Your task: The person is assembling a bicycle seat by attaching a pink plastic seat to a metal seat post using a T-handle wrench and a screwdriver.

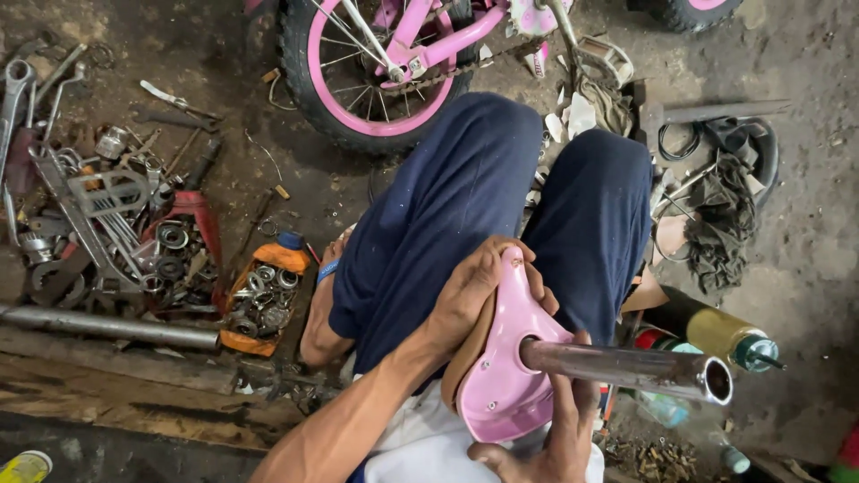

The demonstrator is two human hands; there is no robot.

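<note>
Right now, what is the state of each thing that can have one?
Saddle: upside down, held, post fitted in it.
Post: tilted, open end outward.
Left hand: gripping the saddle.
Right hand: under the saddle, at the post.
Bicycle: standing, chain on.
Orange tray: full of metal parts.

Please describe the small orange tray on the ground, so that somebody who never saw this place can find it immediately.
Start at the pink bicycle wheel at the top and go down and left over the dirt floor. Left of the person's dark blue trouser leg lies the orange tray. Unlike the loose grey tools beside it, it is bright orange and holds metal rings and bearings.
</note>
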